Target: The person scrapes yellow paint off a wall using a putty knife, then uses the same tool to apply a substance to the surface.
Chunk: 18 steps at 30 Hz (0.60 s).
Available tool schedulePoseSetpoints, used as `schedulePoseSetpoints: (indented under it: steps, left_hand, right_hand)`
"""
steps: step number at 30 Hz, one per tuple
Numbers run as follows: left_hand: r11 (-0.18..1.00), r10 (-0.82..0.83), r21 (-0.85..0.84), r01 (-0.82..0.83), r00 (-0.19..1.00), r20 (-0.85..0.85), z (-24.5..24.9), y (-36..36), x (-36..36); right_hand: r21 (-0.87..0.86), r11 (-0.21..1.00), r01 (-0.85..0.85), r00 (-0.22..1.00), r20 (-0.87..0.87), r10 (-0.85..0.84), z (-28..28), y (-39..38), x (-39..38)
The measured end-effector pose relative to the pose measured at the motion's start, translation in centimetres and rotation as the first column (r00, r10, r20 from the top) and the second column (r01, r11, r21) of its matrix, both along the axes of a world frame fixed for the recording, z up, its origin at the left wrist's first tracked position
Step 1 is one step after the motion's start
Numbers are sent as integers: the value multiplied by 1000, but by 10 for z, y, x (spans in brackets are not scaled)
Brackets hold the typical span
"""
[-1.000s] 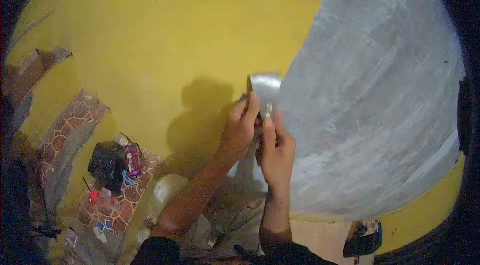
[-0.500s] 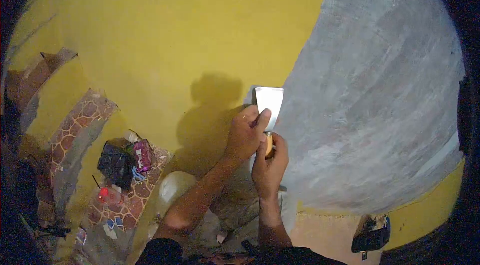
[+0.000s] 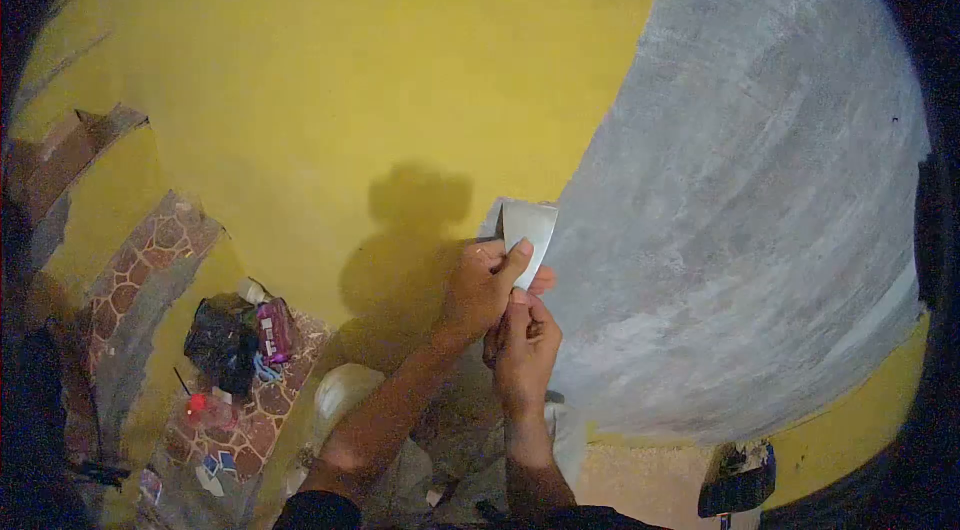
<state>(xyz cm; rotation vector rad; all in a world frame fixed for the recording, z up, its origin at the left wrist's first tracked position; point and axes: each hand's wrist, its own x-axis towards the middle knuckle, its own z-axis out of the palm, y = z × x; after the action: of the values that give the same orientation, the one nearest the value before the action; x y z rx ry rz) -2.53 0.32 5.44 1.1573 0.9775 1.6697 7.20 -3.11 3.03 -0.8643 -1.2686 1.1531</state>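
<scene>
In front of the wall, my left hand point(image 3: 478, 288) pinches a putty knife point(image 3: 531, 225) by its wide metal blade, the thumb lying flat on the face. The blade points upward, with a dark edge showing behind its left side. Just below, my right hand point(image 3: 526, 355) is closed at the lower end of the tool, fingertips right at the base of the blade. Its wooden handle is hidden by the fingers.
A yellow wall point(image 3: 300, 80) meets a grey plastered area point(image 3: 760, 180) on the right. Lower left, a stone-patterned step point(image 3: 270, 410) carries a black bag point(image 3: 222, 335), a purple packet point(image 3: 273, 332) and a red-topped item point(image 3: 198, 403). A dark box point(image 3: 737, 482) stands lower right.
Both hands and the putty knife have moved slightly down and left. The blade has tilted and lost its bright glare. My right fingers have shifted, and the wooden handle is now covered.
</scene>
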Motion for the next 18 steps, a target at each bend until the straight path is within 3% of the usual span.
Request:
schedulePoseSetpoints:
  steps: [3, 6, 9, 11, 14, 16, 18]
  left_hand:
    - [1000, -14, 17, 16, 995, -103, 7, -1, -3]
    - [997, -22, -78, 24, 999, 32, 7, -3, 2]
    - [999, -19, 28, 21, 995, -94, 24, -3, -2]
    - [980, 108, 169, -108, 994, 10, 48, -2, 3]
    - [983, 11, 180, -39, 988, 153, 74, 6, 0]
    - [980, -25, 197, -4, 989, 148, 56, 7, 1]
    - [978, -52, 207, 22, 989, 139, 34, 3, 0]
  right_hand:
    - [32, 999, 2, 1000, -1, -2, 4, 2, -2]
    - [36, 998, 48, 999, -14, -48, 0, 2, -3]
    - [114, 991, 72, 996, 52, -78, 11, 13, -3]
    - [130, 991, 42, 997, 56, -50, 48, 17, -6]
    - [162, 986, -24, 998, 64, 14, 70, 23, -1]
    - [174, 983, -64, 996, 71, 52, 69, 22, 1]
    - [38, 999, -25, 998, 52, 23, 35, 15, 1]
